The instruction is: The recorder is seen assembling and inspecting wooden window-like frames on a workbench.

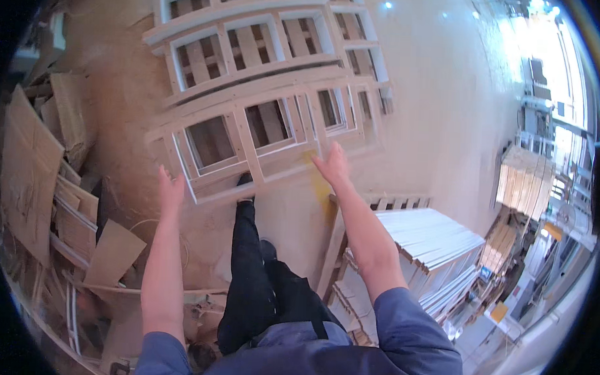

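Note:
In front of me lies a stack of wooden frames [253,156] with rectangular openings, pale with white inner edges and slightly blurred. My left hand [172,188] reaches beside the stack's near left corner, thumb and fingers apart, with nothing visible in it. At the near right part of the stack my right hand [334,166] is stretched out, its thumb spread from the fingers, and it too shows nothing held. Whether either hand touches the frames I cannot tell. Farther off, another group of similar frames [252,47] sits over slatted pallets.
Cardboard and scrap boards [33,171] are heaped at the left. Close on my right, long white strips [437,233] are stacked by a wooden pallet [398,203]. Another stack of boards [526,181] stands farther right near machinery. My foot [245,180] is by the near frames.

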`<state>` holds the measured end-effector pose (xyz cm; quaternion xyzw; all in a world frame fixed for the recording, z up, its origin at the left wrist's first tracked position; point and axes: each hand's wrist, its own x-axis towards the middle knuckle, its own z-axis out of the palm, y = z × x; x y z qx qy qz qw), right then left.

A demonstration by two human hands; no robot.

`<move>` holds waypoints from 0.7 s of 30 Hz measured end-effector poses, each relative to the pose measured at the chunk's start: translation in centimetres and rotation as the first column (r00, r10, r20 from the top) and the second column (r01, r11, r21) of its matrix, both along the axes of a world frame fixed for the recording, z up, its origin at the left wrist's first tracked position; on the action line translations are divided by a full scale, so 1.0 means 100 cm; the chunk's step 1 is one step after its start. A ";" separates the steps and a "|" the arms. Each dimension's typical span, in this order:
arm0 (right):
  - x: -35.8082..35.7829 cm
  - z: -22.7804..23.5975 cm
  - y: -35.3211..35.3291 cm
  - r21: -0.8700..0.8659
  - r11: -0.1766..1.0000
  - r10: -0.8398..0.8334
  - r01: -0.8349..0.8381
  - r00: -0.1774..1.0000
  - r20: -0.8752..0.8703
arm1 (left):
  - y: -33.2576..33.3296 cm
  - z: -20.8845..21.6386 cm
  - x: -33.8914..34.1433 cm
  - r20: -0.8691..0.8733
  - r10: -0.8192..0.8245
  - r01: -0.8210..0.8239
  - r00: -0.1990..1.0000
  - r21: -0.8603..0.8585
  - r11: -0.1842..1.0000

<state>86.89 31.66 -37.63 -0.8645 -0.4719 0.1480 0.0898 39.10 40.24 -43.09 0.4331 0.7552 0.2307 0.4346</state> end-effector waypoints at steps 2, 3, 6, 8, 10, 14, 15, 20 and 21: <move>0.001 -0.001 -0.021 0.066 0.996 0.051 -0.054 0.998 0.046 | 0.001 0.000 0.016 -0.101 -0.133 0.121 0.986 -0.112 0.986; -0.003 0.007 -0.042 -0.061 0.998 0.021 -0.028 0.994 -0.112 | 0.003 0.004 0.027 -0.198 -0.248 0.209 0.948 -0.199 0.958; -0.023 0.028 -0.105 -0.349 0.937 -0.130 -0.037 0.887 -0.443 | -0.013 -0.050 -0.008 -0.159 -0.599 0.526 0.785 -0.340 0.780; -0.019 0.051 -0.201 -0.395 0.912 -0.338 0.107 0.741 -0.580 | -0.053 -0.030 0.060 0.082 -0.540 0.538 0.838 -0.292 0.791; -0.055 0.079 -0.263 -0.475 0.877 -0.341 0.069 0.787 -0.514 | -0.080 -0.020 0.039 0.219 -0.571 0.609 0.791 -0.370 0.702; -0.092 0.164 -0.354 -0.482 0.868 -0.340 0.123 0.853 -0.395 | -0.114 -0.027 -0.007 0.214 -0.534 0.549 0.818 -0.570 0.611; -0.095 0.192 -0.365 -0.459 0.872 -0.370 0.171 0.844 -0.388 | -0.121 -0.034 -0.038 0.278 -0.510 0.572 0.814 -0.531 0.625; -0.055 0.328 -0.496 -0.315 0.910 -0.306 0.269 0.949 -0.074 | -0.152 0.014 0.003 0.289 -0.539 0.593 0.791 -0.579 0.560; -0.031 0.346 -0.520 -0.367 0.895 -0.241 0.253 0.967 0.080 | -0.160 0.025 -0.004 0.270 -0.561 0.602 0.782 -0.560 0.570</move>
